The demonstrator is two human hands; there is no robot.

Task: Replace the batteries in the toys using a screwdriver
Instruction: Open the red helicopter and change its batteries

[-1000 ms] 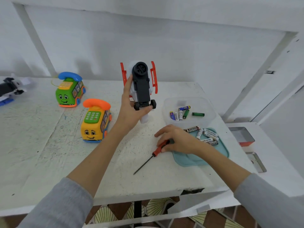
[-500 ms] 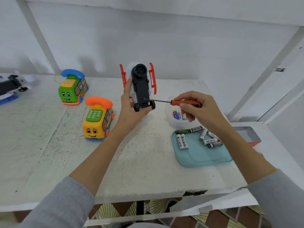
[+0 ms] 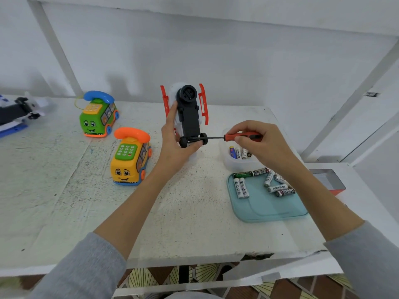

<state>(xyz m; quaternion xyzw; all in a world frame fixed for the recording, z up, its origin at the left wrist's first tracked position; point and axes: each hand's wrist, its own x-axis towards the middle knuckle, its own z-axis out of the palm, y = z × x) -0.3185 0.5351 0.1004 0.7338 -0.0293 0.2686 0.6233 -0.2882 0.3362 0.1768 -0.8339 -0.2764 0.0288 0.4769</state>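
The left hand (image 3: 172,145) grips the toy car (image 3: 190,117) upright above the surface (image 3: 64,201), black underside toward the camera, long axis vertical, wheels at the bottom. The right hand (image 3: 257,141) pinches the red handle of the screwdriver (image 3: 235,137), whose shaft lies horizontally, pointing left, its tip at the chassis beside the axle. The coming turn is judged to require the shaft seated squarely in a screw; tip engagement cannot be seen.

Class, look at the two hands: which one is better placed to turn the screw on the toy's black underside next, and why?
The right hand. It already grips the red-handled screwdriver, whose shaft points at the base of the white and red toy vehicle. The left hand is occupied holding that toy upright.
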